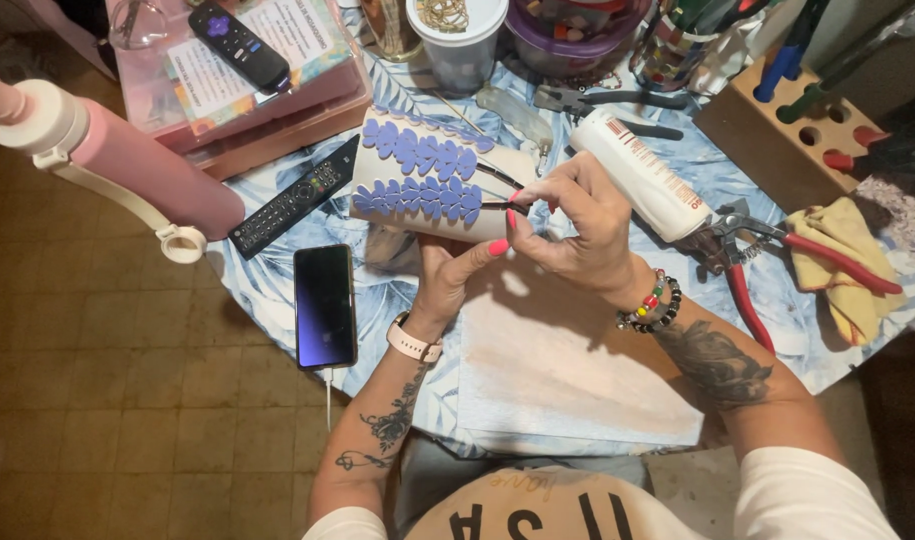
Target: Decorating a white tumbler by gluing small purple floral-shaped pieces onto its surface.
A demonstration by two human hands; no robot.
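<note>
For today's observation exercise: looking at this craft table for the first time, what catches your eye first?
The white curved piece covered with purple leaf shapes at the centre, held by both hands: the left hand below, the right hand pinching a thin dark wire. Next, the pink bottle at the left and red-handled pliers at the right.

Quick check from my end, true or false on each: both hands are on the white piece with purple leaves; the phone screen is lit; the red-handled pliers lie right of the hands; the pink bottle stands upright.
1. Both hands, left hand and right hand, are at the white piece with purple leaves. True.
2. The phone screen is lit. False: it is dark.
3. The red-handled pliers lie right of the hands. True.
4. The pink bottle stands upright. False: it lies on its side.
</note>
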